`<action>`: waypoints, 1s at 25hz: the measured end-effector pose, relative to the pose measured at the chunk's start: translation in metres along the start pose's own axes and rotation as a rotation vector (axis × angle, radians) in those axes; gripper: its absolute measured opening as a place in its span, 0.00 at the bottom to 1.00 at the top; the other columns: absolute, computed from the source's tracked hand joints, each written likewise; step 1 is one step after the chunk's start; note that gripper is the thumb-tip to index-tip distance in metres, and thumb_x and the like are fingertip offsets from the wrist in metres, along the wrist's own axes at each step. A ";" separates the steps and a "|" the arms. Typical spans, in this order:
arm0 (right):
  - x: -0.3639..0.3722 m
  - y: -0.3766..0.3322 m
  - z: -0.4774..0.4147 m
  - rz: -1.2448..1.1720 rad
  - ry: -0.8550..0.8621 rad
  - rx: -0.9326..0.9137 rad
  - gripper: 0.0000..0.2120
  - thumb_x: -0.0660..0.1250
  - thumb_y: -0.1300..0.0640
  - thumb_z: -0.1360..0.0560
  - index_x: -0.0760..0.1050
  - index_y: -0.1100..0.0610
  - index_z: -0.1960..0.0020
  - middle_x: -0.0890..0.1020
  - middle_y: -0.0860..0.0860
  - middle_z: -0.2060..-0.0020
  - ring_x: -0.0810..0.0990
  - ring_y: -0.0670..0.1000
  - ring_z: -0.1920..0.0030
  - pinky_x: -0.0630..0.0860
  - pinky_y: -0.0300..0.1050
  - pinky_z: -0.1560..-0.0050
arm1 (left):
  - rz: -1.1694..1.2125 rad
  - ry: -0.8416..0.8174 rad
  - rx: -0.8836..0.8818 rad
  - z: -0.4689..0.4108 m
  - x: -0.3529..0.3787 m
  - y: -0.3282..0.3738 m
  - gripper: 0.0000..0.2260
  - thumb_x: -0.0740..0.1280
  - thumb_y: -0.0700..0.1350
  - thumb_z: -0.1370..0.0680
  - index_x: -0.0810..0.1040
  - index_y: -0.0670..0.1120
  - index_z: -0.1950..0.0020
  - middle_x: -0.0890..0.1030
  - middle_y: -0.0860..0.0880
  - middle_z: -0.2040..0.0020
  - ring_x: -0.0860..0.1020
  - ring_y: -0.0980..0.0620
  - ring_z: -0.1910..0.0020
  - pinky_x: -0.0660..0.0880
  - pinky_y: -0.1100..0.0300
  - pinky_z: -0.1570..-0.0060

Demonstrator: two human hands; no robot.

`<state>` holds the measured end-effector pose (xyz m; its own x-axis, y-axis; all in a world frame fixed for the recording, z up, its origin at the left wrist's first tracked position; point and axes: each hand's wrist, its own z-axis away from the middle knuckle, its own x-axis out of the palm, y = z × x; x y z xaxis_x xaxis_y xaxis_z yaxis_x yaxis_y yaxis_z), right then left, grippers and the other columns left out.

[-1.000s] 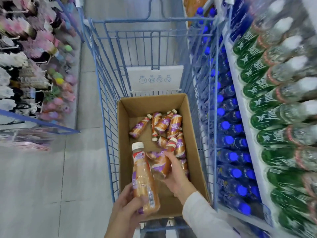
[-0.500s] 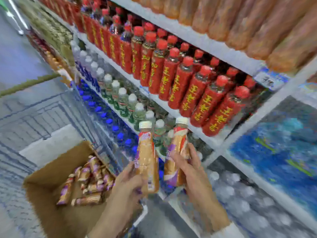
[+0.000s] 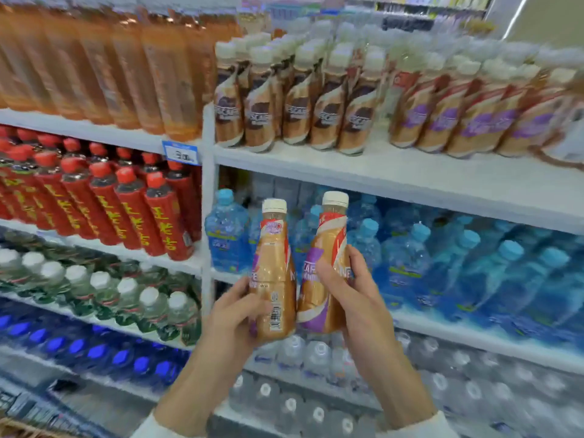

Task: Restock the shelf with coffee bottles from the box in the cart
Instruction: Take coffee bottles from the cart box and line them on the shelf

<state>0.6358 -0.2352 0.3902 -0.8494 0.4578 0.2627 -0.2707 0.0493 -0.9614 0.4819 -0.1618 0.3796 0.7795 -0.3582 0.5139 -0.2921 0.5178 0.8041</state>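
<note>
My left hand grips one coffee bottle, tan with a white cap and a barcode facing me. My right hand grips a second coffee bottle with a purple and red label. Both bottles are upright, side by side, in front of the blue water bottles. Above them is the white shelf that carries rows of matching coffee bottles with purple labels on the right and brown-label coffee bottles on the left. The box and the cart are out of view.
Red tea bottles and orange drink bottles fill the left bay. Blue water bottles stand behind my hands, clear water bottles below. A white upright post divides the bays.
My view has swung from the cart box up to the shelves. Both hands have lifted their bottles higher and to the right, toward the coffee shelf.
</note>
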 end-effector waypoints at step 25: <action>-0.247 -0.168 -0.088 0.202 0.494 -0.316 0.26 0.77 0.51 0.27 0.70 0.41 0.34 0.85 0.49 0.48 0.86 0.44 0.55 0.81 0.37 0.61 | -0.525 -0.462 0.361 -0.190 0.305 -0.005 0.20 0.77 0.46 0.35 0.79 0.54 0.44 0.85 0.49 0.50 0.85 0.56 0.55 0.81 0.61 0.61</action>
<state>0.9312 -0.2786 0.4798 -0.5389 0.8389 0.0769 0.0846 0.1447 -0.9858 0.8261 -0.1262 0.4754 0.5792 -0.8137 0.0482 -0.1733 -0.0651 0.9827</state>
